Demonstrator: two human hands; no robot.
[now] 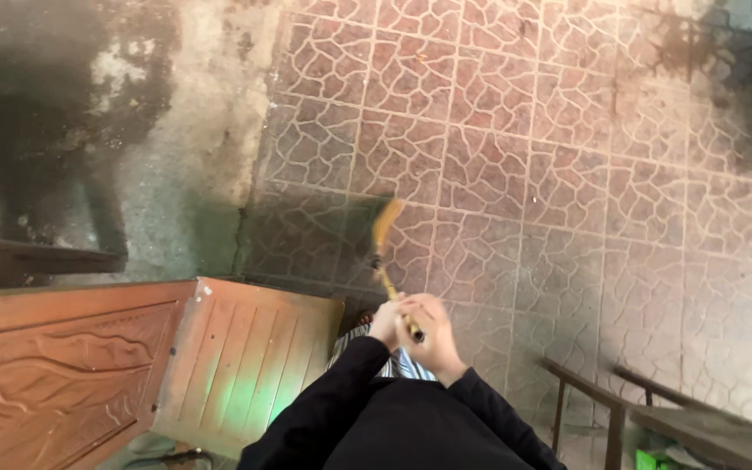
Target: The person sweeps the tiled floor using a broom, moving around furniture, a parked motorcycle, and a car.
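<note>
**Both hands gripping brush handle, centre frame**

Black sleeves (393, 418) are filling the bottom centre. Right hand (428, 335) and left hand (386, 322) are both clenching around a yellow-handled brush (385, 252). Its long axis is running near vertical, bristle end pointing up-frame and slightly left over the tiled floor (567, 174). Carved wooden door panels (132, 365) are lying lower left. No containers are showing.

The floor tiles (515, 157) are reddish-pink with a pale cracked-stone pattern. The brush (386, 228) is yellow. On the near left, the door panel (54, 365) is orange-brown with carved swirls. Both sleeves (332, 392) are black.
</note>
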